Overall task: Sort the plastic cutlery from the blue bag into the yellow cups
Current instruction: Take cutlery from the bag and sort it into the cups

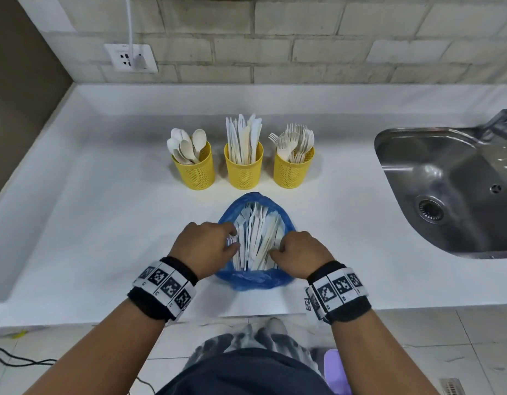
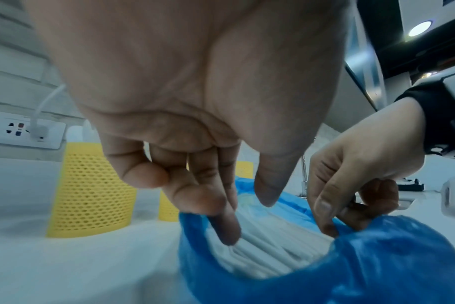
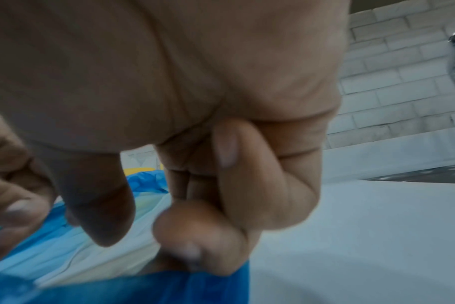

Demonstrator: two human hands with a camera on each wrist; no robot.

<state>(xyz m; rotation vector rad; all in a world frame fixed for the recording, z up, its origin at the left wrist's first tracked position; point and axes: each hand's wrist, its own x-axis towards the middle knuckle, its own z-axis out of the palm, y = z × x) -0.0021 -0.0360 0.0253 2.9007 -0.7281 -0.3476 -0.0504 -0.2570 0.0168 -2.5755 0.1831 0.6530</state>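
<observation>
The blue bag [image 1: 253,282] lies open on the white counter [image 1: 104,223] with a bundle of white plastic cutlery [image 1: 256,232] inside. My left hand [image 1: 232,238] reaches into the bag's left side. In the left wrist view its straight fingers [image 2: 227,232] touch the cutlery [image 2: 273,246] and the thumb stands apart, with nothing pinched. My right hand [image 1: 278,249] pinches the bag's right rim [image 2: 351,232] and holds it open. Behind the bag stand three yellow cups: spoons [image 1: 193,171], knives [image 1: 243,171] and forks [image 1: 293,171].
A steel sink [image 1: 446,195] is set into the counter at the right, with a tap [image 1: 503,121] behind it. A wall socket [image 1: 131,58] with a white cable sits at the back left. The counter's front edge runs just behind my wrists.
</observation>
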